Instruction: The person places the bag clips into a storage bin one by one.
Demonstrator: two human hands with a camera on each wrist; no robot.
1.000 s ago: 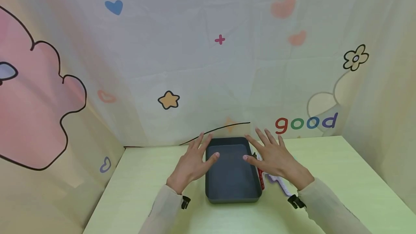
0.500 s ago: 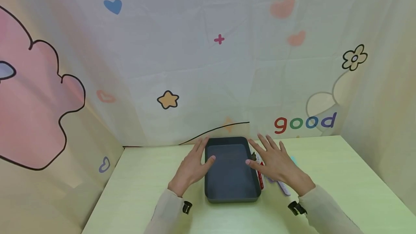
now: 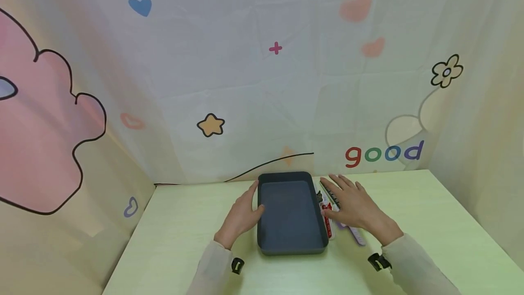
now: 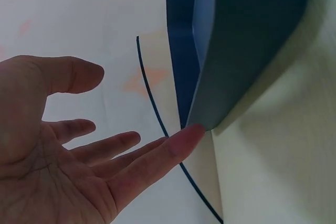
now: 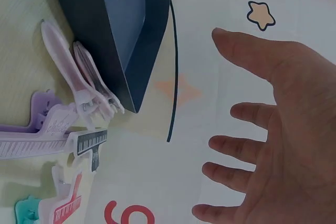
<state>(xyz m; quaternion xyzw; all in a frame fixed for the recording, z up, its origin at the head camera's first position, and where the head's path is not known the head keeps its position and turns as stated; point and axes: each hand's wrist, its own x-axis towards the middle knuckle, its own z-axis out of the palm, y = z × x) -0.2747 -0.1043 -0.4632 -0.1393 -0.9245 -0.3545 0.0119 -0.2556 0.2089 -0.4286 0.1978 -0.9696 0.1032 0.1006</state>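
Note:
A dark grey rectangular tray lies on the table, with nothing visible inside. My left hand is at its left side, fingers extended and thumb apart. In the left wrist view the fingertips of that hand appear close to the tray's outer corner; contact cannot be told. Over the tray's right side hovers my right hand, fingers spread and holding nothing. Beneath it lie several long plastic clips, partly hidden: a red-and-white one, a purple one, and a black-and-white one.
In the right wrist view, a pale pink clip lies along the tray's wall, and a red-and-white clip with a teal end lies farther out. A printed curtain stands behind the pale table.
Both hands have lowered and moved apart, the left toward the tray's left edge, the right outward over the clips. The tray has stayed in place.

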